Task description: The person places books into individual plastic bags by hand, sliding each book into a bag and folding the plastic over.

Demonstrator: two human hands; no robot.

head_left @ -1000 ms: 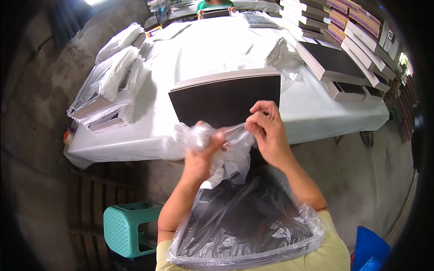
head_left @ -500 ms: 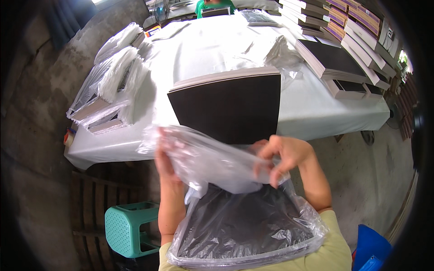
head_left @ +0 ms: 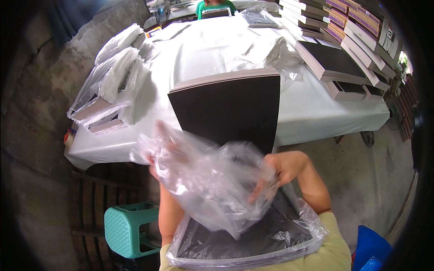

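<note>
Above my lap, a crumpled clear plastic bag is bunched between my two hands, blurred by motion. My left hand grips its left side and shows partly through the film. On the other side, my right hand has its fingers closed on the bag's edge. Beneath them, a stack of flat black boards in clear plastic lies on my lap; I cannot tell whether this wrapping joins the held bag. Just beyond my hands, a thick stack of black-topped boards with pale edges stands at the table's near edge.
Bagged board stacks lie on the left of the white-covered table. More black boards and loose plastic bags are toward the right. A green stool is at lower left. Across the table sits a person in green.
The plastic has gone from stretched flat to bunched and billowing, and hangs lower over the lap stack. My right hand has moved down and closed on its edge.
</note>
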